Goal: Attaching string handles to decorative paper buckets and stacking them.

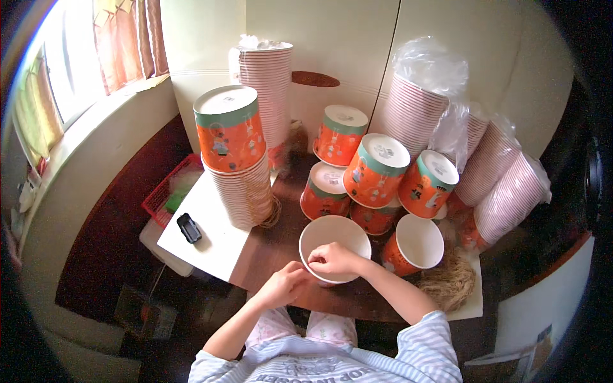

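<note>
Currently the open white-lined orange paper bucket (pixel 334 247) sits upright at the near edge of the dark brown wooden table (pixel 274 246), right in front of the person. Right hand (pixel 335 260) is curled over its near rim, fingers bent into the opening, pinching something too small to make out. Left hand (pixel 285 285) is loosely cupped against the bucket's outer wall on the left, touching it.

Just right of that bucket: a second open orange bucket (pixel 415 244), tilted toward the camera. Behind both: five capped orange buckets with teal bands and white lids (pixel 377 170), piled leaning on each other. Right of the second bucket, a bundle of tan twine (pixel 450 281) on the table.

Left of the held bucket: one tall nested stack of paper buckets (pixel 236 159), bottom up, standing on a white board (pixel 214 233); a small black object (pixel 189 228) lies on that board. Behind that, another tall stack (pixel 267 89) against the wall. Far right: four or so plastic-sleeved stacks (pixel 488 163) leaning diagonally.

Room: cream wall panels (pixel 332 38) behind the table, a red plastic basket (pixel 171 190) left of the board, a window with orange curtain (pixel 124 41) at upper left.
</note>
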The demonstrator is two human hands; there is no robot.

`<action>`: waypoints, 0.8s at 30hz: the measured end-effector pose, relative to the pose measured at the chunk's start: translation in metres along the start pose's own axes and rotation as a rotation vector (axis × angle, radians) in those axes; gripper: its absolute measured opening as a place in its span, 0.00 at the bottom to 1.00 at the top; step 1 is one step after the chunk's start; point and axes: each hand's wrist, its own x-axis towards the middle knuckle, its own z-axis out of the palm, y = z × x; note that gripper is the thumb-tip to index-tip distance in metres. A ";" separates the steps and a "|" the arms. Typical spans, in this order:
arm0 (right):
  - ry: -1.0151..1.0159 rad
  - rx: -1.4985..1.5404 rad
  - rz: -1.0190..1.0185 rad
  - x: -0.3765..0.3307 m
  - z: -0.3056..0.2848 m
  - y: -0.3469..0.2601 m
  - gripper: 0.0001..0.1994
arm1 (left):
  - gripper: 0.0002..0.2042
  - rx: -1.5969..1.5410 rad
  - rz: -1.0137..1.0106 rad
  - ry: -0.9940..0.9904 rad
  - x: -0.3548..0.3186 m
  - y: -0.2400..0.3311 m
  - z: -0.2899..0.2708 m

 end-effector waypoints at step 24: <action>0.526 0.502 -0.014 -0.034 0.007 -0.023 0.13 | 0.09 -0.491 -0.265 0.240 0.036 0.017 -0.002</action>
